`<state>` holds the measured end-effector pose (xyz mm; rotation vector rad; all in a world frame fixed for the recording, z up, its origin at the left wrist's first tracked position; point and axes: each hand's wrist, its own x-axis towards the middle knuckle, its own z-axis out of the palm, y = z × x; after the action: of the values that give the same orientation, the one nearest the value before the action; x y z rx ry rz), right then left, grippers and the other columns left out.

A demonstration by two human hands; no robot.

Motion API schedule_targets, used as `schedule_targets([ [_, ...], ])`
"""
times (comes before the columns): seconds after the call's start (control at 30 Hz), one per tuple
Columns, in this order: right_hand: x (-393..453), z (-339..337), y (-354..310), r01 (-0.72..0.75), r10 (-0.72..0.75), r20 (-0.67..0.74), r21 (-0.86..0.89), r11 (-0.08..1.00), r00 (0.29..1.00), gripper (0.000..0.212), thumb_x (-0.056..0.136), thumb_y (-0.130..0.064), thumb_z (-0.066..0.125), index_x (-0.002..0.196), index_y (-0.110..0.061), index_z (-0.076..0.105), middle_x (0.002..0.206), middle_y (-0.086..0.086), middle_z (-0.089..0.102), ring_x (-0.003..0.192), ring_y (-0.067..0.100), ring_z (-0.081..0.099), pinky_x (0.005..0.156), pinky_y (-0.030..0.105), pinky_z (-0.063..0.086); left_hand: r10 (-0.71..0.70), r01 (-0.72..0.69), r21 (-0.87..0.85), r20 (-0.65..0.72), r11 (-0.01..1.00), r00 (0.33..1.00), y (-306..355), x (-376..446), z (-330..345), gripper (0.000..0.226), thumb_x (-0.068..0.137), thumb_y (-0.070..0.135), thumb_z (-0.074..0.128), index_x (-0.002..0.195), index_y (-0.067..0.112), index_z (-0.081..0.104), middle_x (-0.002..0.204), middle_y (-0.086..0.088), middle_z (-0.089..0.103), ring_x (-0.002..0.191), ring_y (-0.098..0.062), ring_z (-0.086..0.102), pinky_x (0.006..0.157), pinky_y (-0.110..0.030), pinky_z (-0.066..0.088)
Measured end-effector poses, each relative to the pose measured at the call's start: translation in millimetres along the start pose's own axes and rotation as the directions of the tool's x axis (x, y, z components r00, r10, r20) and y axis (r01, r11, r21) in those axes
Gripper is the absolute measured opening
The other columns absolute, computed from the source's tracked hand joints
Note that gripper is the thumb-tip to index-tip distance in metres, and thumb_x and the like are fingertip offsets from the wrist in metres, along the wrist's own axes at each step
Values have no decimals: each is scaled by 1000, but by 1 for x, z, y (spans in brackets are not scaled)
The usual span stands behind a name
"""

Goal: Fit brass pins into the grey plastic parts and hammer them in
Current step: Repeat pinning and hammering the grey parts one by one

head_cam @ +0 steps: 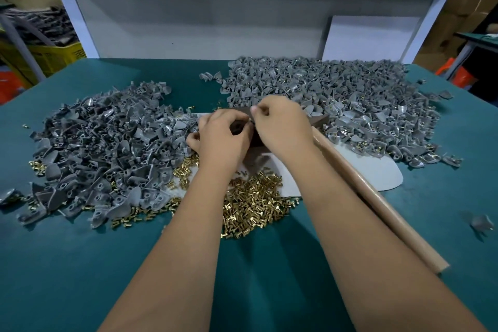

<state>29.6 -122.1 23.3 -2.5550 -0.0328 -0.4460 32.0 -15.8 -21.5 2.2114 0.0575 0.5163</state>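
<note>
— Brass first: what lies nearest?

— Pins (250, 202), short and flanged, in a loose heap on the green mat (80, 264) between the forearms, some spilling under the left pile. No writing or label can be read anywhere.

— And the stick on the right?

— A tan wooden handle (377, 205) runs slantwise from the near right toward the middle, under the right forearm. Its head is mostly hidden by the hands.

— The hands?

— Close together over a white pad (377, 172). The left hand (223, 135) has its fingers curled round a dark part that barely shows. The right hand (283, 127) pinches thumb and forefinger at that part's top edge; what is between them is too small to tell.

— The grey parts?

— Two heaps. The left pile (102, 143) is darker grey, curved shells with round sockets. The right pile (336, 97), farther back, is paler, with brass glinting in some pieces. One stray part (481, 222) lies alone near the right edge.

— Beyond?

— A white panel (202, 27), and a yellow crate (54, 56) far left.
</note>
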Motion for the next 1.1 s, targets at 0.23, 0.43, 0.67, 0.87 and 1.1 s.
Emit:
schedule_targets([
  [0.23,5,22,4,-43,40,-137,-22,999,990,22,95,-32,51,74,-24,52,78,0,60,77,25,55,60,30,35,18,-19,-16,-49,1000,999,-1,1,-1,10,89,43,64,79,44,63,104,24,60,118,-9,39,94,-40,19],
  [0.43,2,28,9,-22,37,-191,78,997,981,19,91,-26,54,73,-21,55,75,-2,60,75,22,56,60,29,37,18,-17,20,-63,1000,998,-5,3,2,7,88,46,62,86,45,69,109,25,63,118,-6,41,98,-44,20],
  [0.67,0,29,13,33,-7,-204,125,992,979,18,92,-23,54,78,-16,61,75,-2,61,74,21,56,64,32,43,31,-28,33,-68,999,997,-5,3,4,8,88,45,61,84,46,68,107,26,62,117,-7,41,95,-43,19],
  [0.87,6,13,28,13,19,-77,396,918,997,21,96,-13,48,88,-15,67,79,-5,62,75,8,54,64,24,39,41,-40,32,-38,999,998,-6,3,5,8,89,43,61,89,42,69,113,25,61,120,-10,37,96,-42,16],
  [1.1,9,12,31,90,-98,-1,381,920,995,13,83,-4,68,82,-17,68,76,-7,59,63,-1,46,59,7,36,74,-71,99,-29,993,997,-7,5,6,10,91,46,57,91,42,66,114,24,59,120,-12,36,98,-45,18],
])
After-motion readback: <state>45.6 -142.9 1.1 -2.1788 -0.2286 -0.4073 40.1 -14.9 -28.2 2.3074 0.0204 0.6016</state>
